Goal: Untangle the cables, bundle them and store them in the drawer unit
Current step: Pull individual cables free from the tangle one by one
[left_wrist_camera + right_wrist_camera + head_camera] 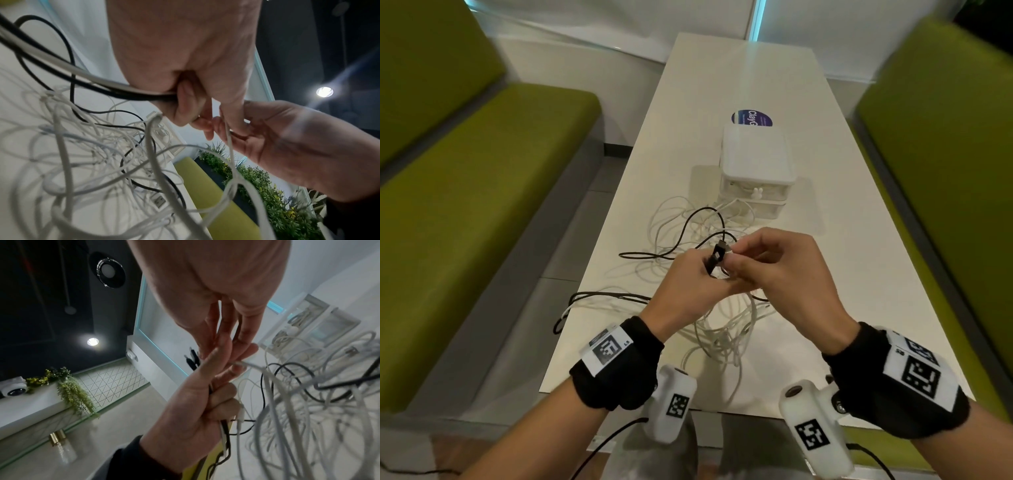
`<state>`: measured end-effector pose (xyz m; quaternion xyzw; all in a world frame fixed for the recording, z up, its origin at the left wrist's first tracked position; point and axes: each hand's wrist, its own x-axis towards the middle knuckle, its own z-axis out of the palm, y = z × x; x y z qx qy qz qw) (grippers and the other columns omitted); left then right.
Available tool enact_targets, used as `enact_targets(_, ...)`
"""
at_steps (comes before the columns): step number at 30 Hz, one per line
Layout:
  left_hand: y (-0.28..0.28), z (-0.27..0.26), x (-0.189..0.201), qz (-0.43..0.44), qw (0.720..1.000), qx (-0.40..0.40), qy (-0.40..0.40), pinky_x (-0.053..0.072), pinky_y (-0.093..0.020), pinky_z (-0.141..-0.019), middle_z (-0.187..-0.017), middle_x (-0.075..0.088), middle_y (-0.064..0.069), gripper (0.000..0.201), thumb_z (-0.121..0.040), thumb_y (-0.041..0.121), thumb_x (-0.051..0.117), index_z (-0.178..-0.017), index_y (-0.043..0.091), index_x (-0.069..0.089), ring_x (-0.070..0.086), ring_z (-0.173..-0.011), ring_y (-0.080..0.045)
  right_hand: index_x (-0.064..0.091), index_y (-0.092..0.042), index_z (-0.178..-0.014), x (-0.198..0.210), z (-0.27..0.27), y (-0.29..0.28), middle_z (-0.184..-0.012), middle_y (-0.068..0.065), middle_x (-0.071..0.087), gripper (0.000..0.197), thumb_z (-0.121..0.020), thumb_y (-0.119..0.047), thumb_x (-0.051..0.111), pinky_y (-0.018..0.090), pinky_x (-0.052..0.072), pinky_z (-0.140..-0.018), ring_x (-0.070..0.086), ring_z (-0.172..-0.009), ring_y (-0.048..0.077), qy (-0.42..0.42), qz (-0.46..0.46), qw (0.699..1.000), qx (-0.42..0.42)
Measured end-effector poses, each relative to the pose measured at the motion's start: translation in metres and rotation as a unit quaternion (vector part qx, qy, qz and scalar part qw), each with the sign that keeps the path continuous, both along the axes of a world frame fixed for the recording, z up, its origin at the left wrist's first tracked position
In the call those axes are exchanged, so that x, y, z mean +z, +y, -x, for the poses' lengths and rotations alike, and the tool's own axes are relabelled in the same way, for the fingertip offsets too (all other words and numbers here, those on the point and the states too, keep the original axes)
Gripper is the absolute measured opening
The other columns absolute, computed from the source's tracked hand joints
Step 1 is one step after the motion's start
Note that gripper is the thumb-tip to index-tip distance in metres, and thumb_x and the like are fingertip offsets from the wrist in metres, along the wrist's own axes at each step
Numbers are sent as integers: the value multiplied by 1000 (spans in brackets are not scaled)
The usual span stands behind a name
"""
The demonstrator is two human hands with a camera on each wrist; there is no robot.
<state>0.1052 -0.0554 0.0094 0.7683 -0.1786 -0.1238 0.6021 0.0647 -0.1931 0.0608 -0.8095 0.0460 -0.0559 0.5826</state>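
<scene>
A tangle of white cables [722, 329] and a black cable [647, 255] lies on the white table [859, 274]. My left hand [702, 265] is raised over it, fingers curled round the black cable and a white one, and the black plug [715, 257] sticks up from the fist. In the left wrist view both strands run into that fist [180, 100]. My right hand [734, 258] meets it and pinches a thin white cable [229, 142] at the fingertips [244, 353]. Beyond the tangle stands the white drawer unit [755, 161], its drawers closed, with a coiled cable visible inside.
Green benches [482, 192] flank the narrow table on both sides. A round blue sticker [748, 118] lies behind the drawer unit. Loops of black cable [571, 301] hang over the table's left edge. The near table edge is just below my wrists.
</scene>
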Motion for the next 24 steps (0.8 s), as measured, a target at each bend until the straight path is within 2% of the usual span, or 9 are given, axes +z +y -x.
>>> enact_targets(4,-2,0,0,1,1000,11,12,54,-40,-89,-94,75,7,21,-80,24,70,-101,25,74,69,-93,-7,77,-23,-78,-5,1,6,-75,-13,73,6,-78,-17,79,16,44,-66,60,-70,2,-18,-11,1000,-2)
enact_targets(6,0,0,4,6,1000,20,23,52,-41,-64,-68,70,6,15,-82,29,62,-83,18,72,64,-62,-12,78,-22,-87,-5,1,7,-80,-13,74,7,-84,-17,74,13,44,-64,61,-73,2,-25,-31,999,-1)
enact_targets(8,2,0,11,41,997,50,39,32,-28,-48,-44,48,11,33,-93,32,58,-68,13,65,40,-42,-7,75,-23,-102,-8,1,5,-95,-10,74,14,-90,-24,68,17,50,-72,67,-87,9,-34,-38,998,-23)
enact_targets(11,5,-2,21,132,983,116,43,30,-23,-48,-50,43,12,42,-97,38,52,-79,6,73,34,-48,-9,62,-24,-119,-16,3,8,-109,-7,68,28,-93,-32,63,28,54,-79,66,-94,12,-3,-50,999,-10)
enact_targets(13,8,-3,26,161,977,141,23,39,-21,-57,-57,52,10,49,-98,41,45,-82,6,75,42,-57,-11,55,-20,-121,-21,7,15,-102,3,70,30,-93,-27,63,33,56,-77,69,-86,17,62,-81,993,50)
enact_targets(15,12,-7,26,180,972,153,7,47,-24,-71,-63,56,6,56,-95,49,38,-79,10,75,49,-66,-14,59,-12,-110,-26,8,20,-84,9,72,18,-94,-18,62,31,55,-70,68,-71,21,93,-84,988,93)
enact_targets(17,17,-10,28,213,965,152,3,50,-24,-76,-66,60,3,57,-92,52,35,-71,16,74,56,-71,-12,65,-12,-93,-31,6,22,-71,4,71,6,-94,-17,62,29,54,-66,67,-65,16,84,3,988,126)
enact_targets(20,21,-14,32,243,960,140,8,54,-25,-78,-64,64,1,60,-97,46,31,-63,13,67,64,-75,-19,65,-22,-84,-41,0,23,-69,-5,71,12,-93,-27,61,21,50,-64,67,-65,6,90,178,966,167)
enact_targets(24,25,-12,40,290,949,97,73,58,-39,-68,-45,37,5,65,-92,54,26,-62,3,52,46,-47,-19,64,-19,-84,-42,-4,20,-69,-4,73,15,-97,-19,56,11,44,-56,63,-60,0,112,212,953,182)
